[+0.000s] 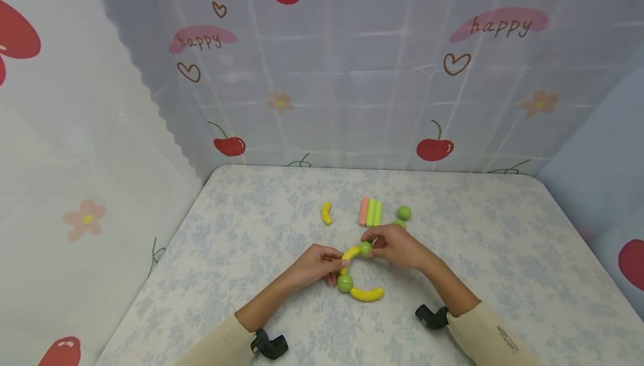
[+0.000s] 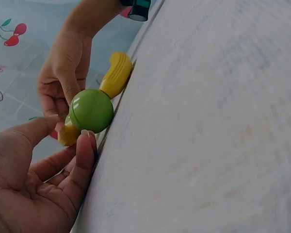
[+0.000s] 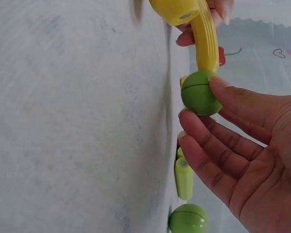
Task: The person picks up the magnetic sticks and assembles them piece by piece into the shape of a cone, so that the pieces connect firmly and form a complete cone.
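On the table, two yellow banana-shaped pieces and two green balls form an open curve. My left hand (image 1: pixel 316 265) pinches the upper curved yellow piece (image 1: pixel 350 253) between thumb and fingers. At that piece's far end, my right hand (image 1: pixel 399 246) holds a green ball (image 3: pixel 201 93) with its thumb and fingertips; ball and piece touch. The other green ball (image 2: pixel 92 110), just beyond the left fingertips in the left wrist view, links the upper piece to the lower yellow piece (image 1: pixel 368 294). That lower piece's right end is free.
A loose yellow banana-shaped piece (image 1: pixel 327 213) lies further back. Right of it, an orange stick (image 1: pixel 363 212) and two light green sticks (image 1: pixel 374 213) lie side by side. Two more green balls (image 1: pixel 404 213) sit behind my right hand, one partly hidden. A patterned cloth (image 1: pixel 322 64) hangs behind the table.
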`<state>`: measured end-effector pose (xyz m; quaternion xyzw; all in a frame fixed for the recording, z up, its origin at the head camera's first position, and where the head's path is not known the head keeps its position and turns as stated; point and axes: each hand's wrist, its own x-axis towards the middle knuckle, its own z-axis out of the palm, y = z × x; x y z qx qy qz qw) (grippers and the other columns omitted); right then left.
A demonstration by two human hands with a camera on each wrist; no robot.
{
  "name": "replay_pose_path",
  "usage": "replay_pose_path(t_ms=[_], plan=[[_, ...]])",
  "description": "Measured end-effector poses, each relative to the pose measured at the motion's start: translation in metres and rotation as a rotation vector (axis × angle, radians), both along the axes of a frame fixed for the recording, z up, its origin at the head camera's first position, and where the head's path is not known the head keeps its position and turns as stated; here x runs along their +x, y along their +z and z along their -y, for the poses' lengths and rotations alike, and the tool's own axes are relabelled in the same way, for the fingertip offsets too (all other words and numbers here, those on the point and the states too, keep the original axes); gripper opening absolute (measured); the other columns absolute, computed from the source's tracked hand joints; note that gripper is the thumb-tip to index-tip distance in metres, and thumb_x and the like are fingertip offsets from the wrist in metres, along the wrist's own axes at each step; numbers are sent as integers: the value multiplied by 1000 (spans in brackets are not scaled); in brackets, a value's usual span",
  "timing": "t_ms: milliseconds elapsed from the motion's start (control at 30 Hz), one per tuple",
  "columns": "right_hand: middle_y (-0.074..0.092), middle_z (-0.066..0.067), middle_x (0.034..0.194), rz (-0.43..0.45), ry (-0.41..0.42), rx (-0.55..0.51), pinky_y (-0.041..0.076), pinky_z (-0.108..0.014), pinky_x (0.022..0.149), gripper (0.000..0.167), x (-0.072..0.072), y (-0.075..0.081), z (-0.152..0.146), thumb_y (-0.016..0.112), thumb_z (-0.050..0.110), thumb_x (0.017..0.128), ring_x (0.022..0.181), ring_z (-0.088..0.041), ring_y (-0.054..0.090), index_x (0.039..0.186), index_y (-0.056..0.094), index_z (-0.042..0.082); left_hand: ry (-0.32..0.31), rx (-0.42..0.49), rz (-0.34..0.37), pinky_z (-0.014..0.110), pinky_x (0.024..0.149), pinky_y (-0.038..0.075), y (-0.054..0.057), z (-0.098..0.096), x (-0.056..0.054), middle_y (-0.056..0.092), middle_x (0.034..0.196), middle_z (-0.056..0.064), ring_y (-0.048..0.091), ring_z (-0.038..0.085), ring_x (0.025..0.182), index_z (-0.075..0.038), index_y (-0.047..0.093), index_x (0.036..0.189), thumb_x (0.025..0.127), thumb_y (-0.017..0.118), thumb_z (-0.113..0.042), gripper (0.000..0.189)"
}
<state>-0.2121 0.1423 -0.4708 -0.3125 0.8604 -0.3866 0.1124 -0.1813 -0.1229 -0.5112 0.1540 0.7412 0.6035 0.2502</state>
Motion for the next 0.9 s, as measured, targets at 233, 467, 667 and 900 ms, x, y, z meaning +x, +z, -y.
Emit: replay_pose_path(t_ms=[233, 467, 667, 900], plan=[[74, -1, 102, 19, 71, -31, 56, -25, 74, 25, -4, 1, 6, 78, 8, 90, 87, -14, 68, 115, 74, 4, 34, -5, -16, 26, 49, 52, -2, 1, -1, 70, 75, 10, 62, 16, 54, -7, 72, 123, 100, 67, -33, 35], [73, -7, 111, 29, 125, -10, 56, -25, 78, 26, -6, 4, 16, 76, 6, 91, 94, -21, 70, 117, 73, 1, 34, -23, -68, 25, 44, 47, -5, 4, -3, 67, 68, 12, 55, 15, 46, -8, 72, 124, 99, 70, -28, 32], [73, -8, 115, 42, 145, 32, 56, -25, 79, 28, -9, 7, 20, 75, 6, 92, 95, -19, 70, 119, 72, 0, 35, -71, -97, 25, 40, 44, -5, 5, -3, 66, 65, 9, 54, 14, 43, -9, 71, 124, 96, 73, -30, 35], [74, -8, 104, -77, 143, 119, 56, -25, 73, 25, -22, 20, 25, 72, 10, 96, 87, -16, 69, 119, 71, -1, 33, -95, -95, 26, 41, 45, -8, 3, -1, 66, 65, 6, 55, 14, 43, -10, 71, 123, 96, 73, -32, 35]])
